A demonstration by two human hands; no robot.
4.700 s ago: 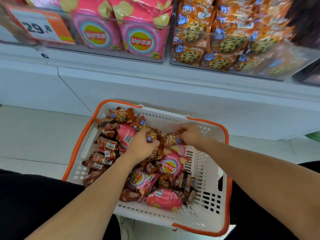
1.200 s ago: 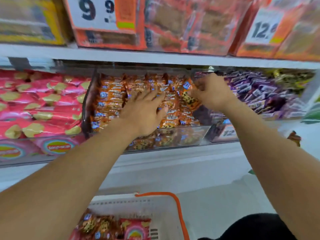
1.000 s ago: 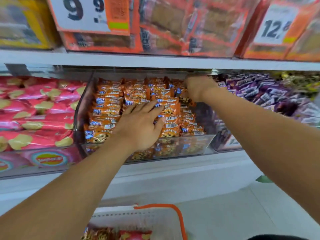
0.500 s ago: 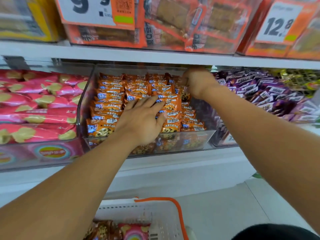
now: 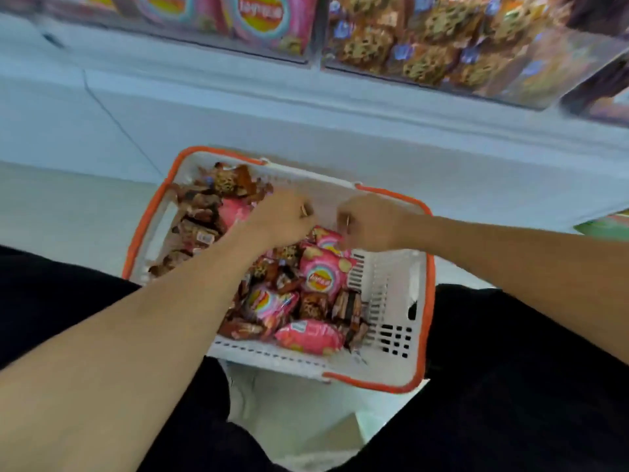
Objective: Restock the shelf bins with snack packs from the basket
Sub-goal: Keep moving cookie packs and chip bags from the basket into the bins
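Basket (image 5: 394,294): white plastic with an orange rim, on the floor between the person's knees, below the shelf bins.

Left grip (image 5: 284,216): the left hand reaches in over the far middle of the heap, fingers curled downward; something small shows at the knuckles, but blur keeps me from saying whether a pack is held.

Right grip (image 5: 369,221): the right hand sits just beside the left, fingers bunched toward a pink pack; I cannot tell whether it pinches anything.

Cookie packs (image 5: 224,180): small brown-orange wrappers, piled beyond and to the left of the left grip, more scattered nearer the person.

Pink chip bags (image 5: 321,277): several lie just on the near side of both grips, puffed and glossy.

Handling, as I judge it: all packs look light; the chip bags are air-filled and soft, their contents easily crushed, the film slippery. Best taken by a crimped end seam or cradled loosely, not squeezed. The cookie packs seem firmer, so a few may be gathered at once.

Shelf bins (image 5: 476,86): clear-fronted, well beyond both grips, cookies at right, pink bags at left.
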